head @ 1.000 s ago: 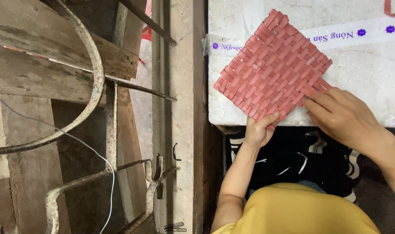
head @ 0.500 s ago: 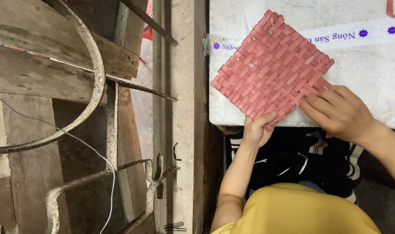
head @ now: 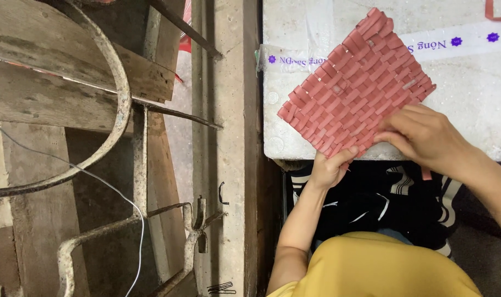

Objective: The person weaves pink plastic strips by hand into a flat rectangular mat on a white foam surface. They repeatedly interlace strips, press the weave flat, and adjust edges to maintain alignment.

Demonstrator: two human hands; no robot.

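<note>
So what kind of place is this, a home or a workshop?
Probably a makeshift craft workspace: a red woven mat worked by hand on a white foam block, beside worn wooden planks and rusty metal rods.

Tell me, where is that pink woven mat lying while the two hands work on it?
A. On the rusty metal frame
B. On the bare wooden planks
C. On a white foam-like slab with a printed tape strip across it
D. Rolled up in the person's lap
C: the pink woven mat lies flat on the white slab, with the left hand at its lower corner and the right hand on its right edge.
</note>
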